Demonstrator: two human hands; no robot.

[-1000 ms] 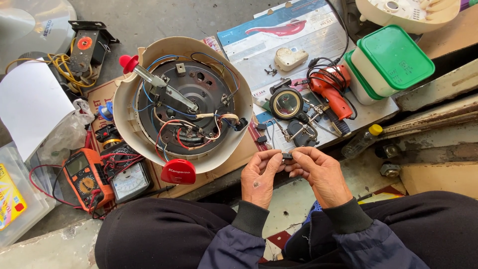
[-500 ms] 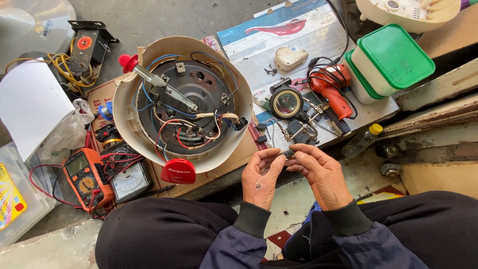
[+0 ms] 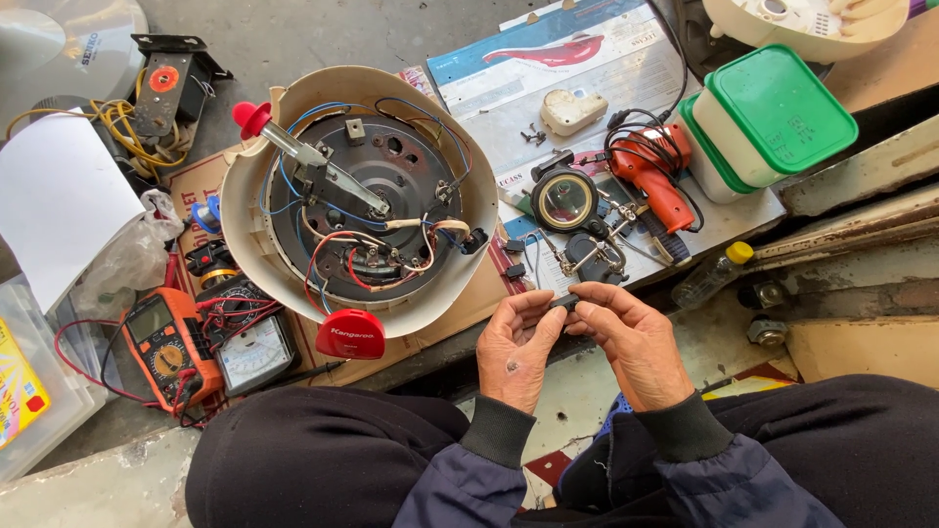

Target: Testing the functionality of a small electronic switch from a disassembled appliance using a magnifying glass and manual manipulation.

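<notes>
Head cam, looking straight down: both hands met at lower centre of the frame, the left hand (image 3: 518, 347) and right hand (image 3: 636, 342) each pinching one end of a small dark blocky part (image 3: 565, 302) between thumb and fingertips. Just above it sat a round black-rimmed magnifier on a metal clip stand (image 3: 565, 200). Centre left lay an upturned cream plastic cooker shell (image 3: 357, 196), its dark round metal base tangled in red and blue wires. An orange boxy multimeter (image 3: 161, 344) sat lower left, green-lidded plastic tubs (image 3: 778, 108) upper right.
</notes>
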